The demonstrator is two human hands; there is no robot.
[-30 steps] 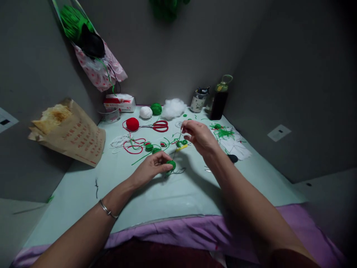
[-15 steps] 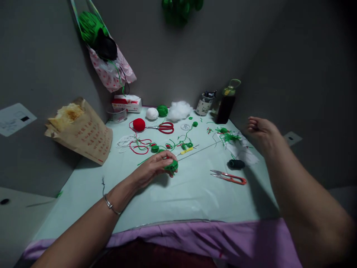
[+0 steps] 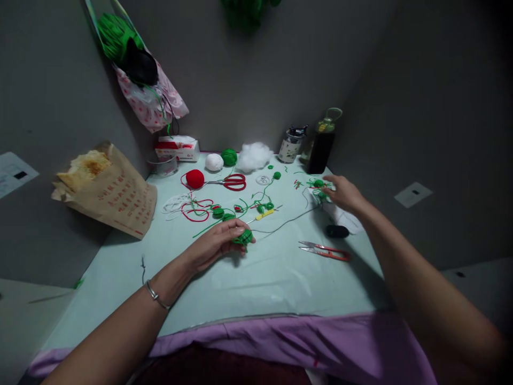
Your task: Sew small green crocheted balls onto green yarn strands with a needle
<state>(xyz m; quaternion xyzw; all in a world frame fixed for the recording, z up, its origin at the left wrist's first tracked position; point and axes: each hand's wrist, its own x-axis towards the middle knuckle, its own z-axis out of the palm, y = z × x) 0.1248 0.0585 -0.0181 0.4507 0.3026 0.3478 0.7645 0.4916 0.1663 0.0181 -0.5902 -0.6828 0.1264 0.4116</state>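
Note:
My left hand [image 3: 224, 240] is closed round a small green crocheted piece [image 3: 242, 237] with dark lines across it, low over the table's middle. A dark thread [image 3: 276, 229] leaves this piece and lies slack toward the right. At the right, my right hand [image 3: 342, 192] reaches over green and red yarn scraps [image 3: 318, 184], its fingers apart; whether the thread's end touches them is hidden. Close to my left fingertips lies a crochet hook with a yellow handle [image 3: 264, 215]. Orange-handled thread snips [image 3: 326, 251] and a dark thread spool [image 3: 337, 231] rest below my right hand.
Behind the hands are red-handled scissors [image 3: 234, 182], a red yarn ball [image 3: 195, 179], white stuffing [image 3: 254, 156] and small green crocheted pieces [image 3: 218, 213]. A dark bottle [image 3: 323, 144] stands at the back right. A paper bag with bread [image 3: 112, 192] leans at the left.
My right hand has moved left and slightly down, from a closed shape out at the right to over the scraps. The thread has gone from taut to slack. My left hand keeps its hold.

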